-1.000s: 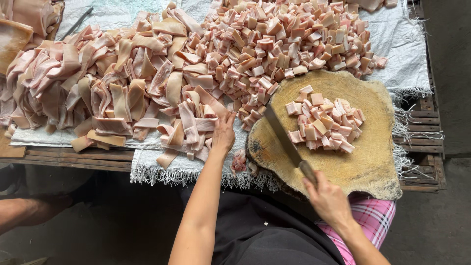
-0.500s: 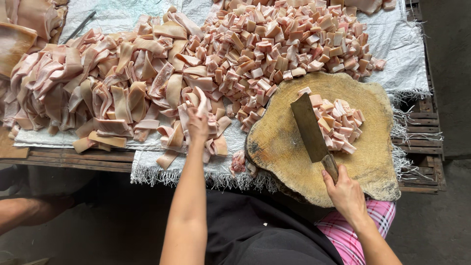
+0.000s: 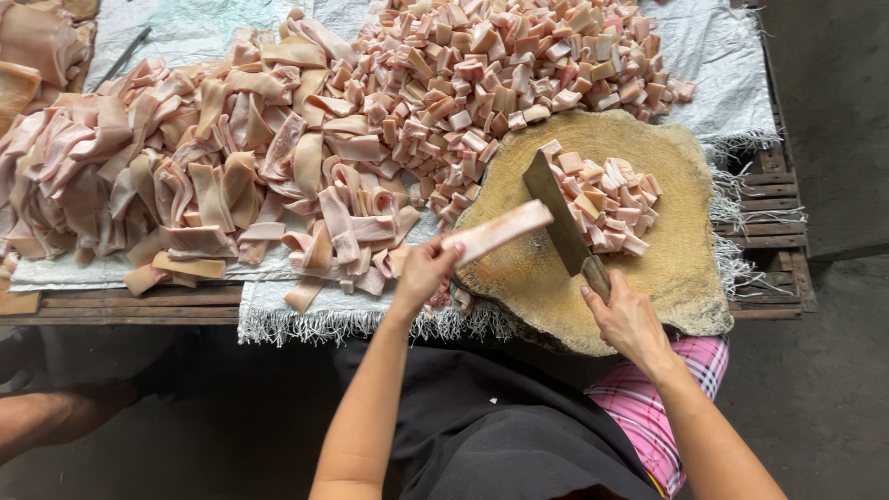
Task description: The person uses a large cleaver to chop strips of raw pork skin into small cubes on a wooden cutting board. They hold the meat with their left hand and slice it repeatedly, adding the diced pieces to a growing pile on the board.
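Just off the near-left edge of the round wooden chopping block [image 3: 648,278], the left hand [image 3: 424,271] is closed around one end of a long pink strip of meat [image 3: 498,231], which slants up and away from the fingers so that its far end lies over the block and touches the flat of the cleaver [image 3: 556,215]. The right hand [image 3: 628,319], to the right and slightly nearer the body, grips the cleaver's handle, the blade running away from the knuckles across the block's middle. Just beyond the blade, on its far right side, sits a small heap of cut cubes [image 3: 607,202] on the wood. Past the left hand's knuckles lies a big pile of uncut strips [image 3: 185,176] on a pale woven sheet [image 3: 722,83], and farther off, beyond the block, a wide pile of diced pieces [image 3: 500,65]. The sheet covers a slatted wooden platform [image 3: 769,231]. Below the wrists show a black apron [image 3: 482,426] and pink checked cloth [image 3: 648,398].
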